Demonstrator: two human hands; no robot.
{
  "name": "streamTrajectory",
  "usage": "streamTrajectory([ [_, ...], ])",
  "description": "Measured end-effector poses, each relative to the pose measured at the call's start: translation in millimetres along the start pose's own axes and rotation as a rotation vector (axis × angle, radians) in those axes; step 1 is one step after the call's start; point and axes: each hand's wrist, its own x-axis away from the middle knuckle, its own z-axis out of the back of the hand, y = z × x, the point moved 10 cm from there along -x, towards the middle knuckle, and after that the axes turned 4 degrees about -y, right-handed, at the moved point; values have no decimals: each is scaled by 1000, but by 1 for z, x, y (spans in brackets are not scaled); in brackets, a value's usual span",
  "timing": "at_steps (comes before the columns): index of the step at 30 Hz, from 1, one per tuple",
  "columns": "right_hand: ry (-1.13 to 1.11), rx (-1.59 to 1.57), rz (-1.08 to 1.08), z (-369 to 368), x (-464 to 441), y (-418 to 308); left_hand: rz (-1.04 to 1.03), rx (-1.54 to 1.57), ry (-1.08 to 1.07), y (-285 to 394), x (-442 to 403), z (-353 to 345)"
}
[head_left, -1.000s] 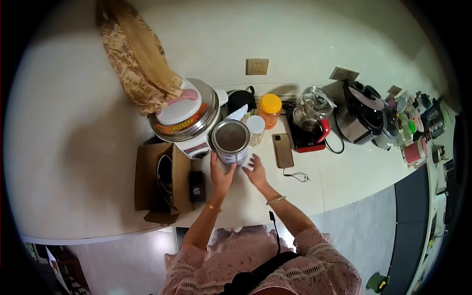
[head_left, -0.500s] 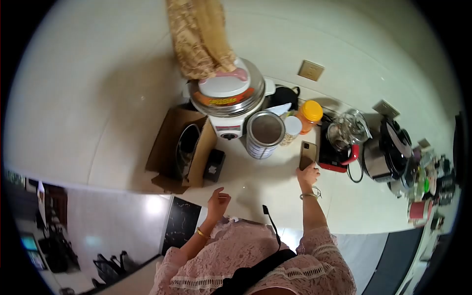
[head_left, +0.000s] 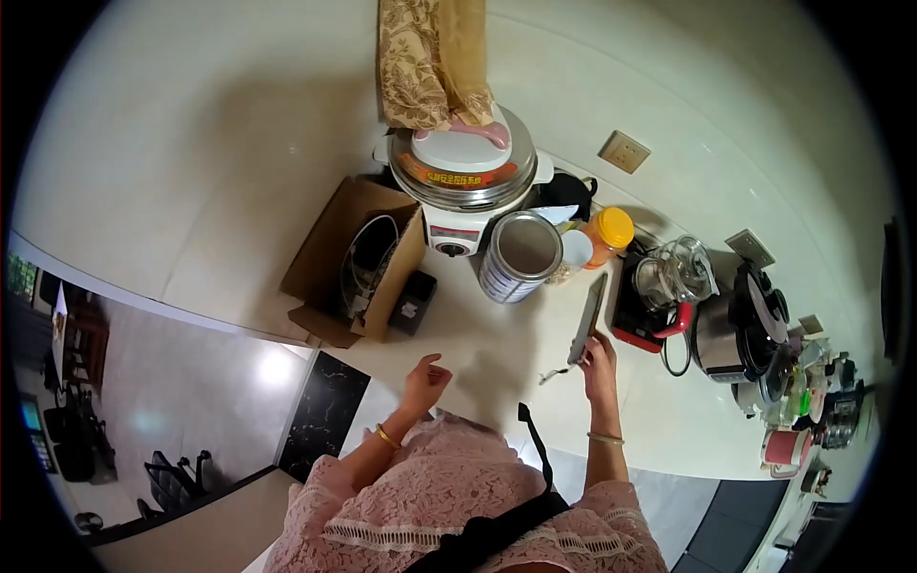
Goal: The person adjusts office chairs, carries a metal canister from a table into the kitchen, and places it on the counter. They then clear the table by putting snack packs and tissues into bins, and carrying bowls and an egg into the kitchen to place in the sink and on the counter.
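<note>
My right hand is closed around the lower end of a smartphone, which is tilted up nearly on its edge above the counter. A short pale strap hangs near the phone's lower end. To the left, my left hand hovers over the counter's front edge with loosely bent fingers, the index finger apart from the others and nothing visible in them. Nearest to it are a small black box and an open cardboard box. Behind the phone stand an open metal can and a white-lidded jar.
A large white electric cooker stands at the back under a hanging patterned cloth. An orange jar, a glass kettle on a black-and-red base and a pressure cooker line the right. A white counter runs between.
My right hand has lifted the phone from the counter and turned it up on its edge, drawing it slightly towards me. My left hand stays near the front edge. The view has shifted a little.
</note>
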Motion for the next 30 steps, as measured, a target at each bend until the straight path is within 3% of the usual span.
streamTrajectory([
  [8,-79,454,287,-101,-32,-102,-39,39,-17,8,2,-4],
  [12,-5,897,381,-130,-53,-113,-20,114,100,-10,12,20],
  [14,58,1164,605,-149,-46,-122,-56,152,182,-13,21,35],
  [22,140,1389,539,-169,-45,-101,59,258,220,-49,43,55],
  [30,424,1392,433,-164,-44,-97,117,246,195,-82,62,92],
])
